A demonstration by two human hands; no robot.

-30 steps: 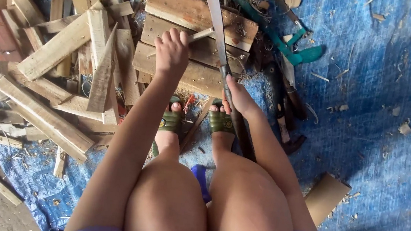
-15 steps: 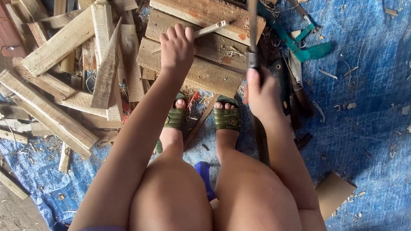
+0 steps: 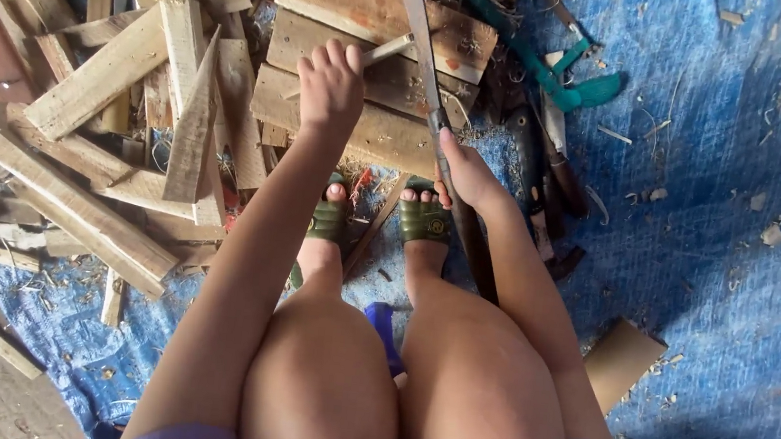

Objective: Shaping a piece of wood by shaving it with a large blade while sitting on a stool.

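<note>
— Ground cover, item one: blue tarpaulin (image 3: 737,186), strewn with wood chips and shavings. What do you log on it?

— I log a stack of flat wooden boards (image 3: 365,83) at top centre, laid across each other, directly beyond the person's feet. Left of that, a loose heap of offcut planks (image 3: 122,136), lying at all angles, some on the tarpaulin, some on bare ground.

— Hands?

— Left hand (image 3: 330,85): fingers curled closed around a thin pale wooden stick (image 3: 390,50), which is pressed against the top of the boards and pokes out to the right of the fist. Right hand (image 3: 464,174): wrapped tight on the dark handle of a long machete (image 3: 422,36). I read its blade as running up and away from the grip, crossing over the boards and just beside the stick's free end. Whether blade and stick touch, I cannot tell.

— Other entries?

— Green sandals (image 3: 426,221), one on each foot, planted between the boards and the knees. A teal-handled tool (image 3: 556,83) lying on the tarpaulin right of the boards, with dark-handled tools beside it. One flat brown cardboard piece (image 3: 620,361) near the right knee.
</note>
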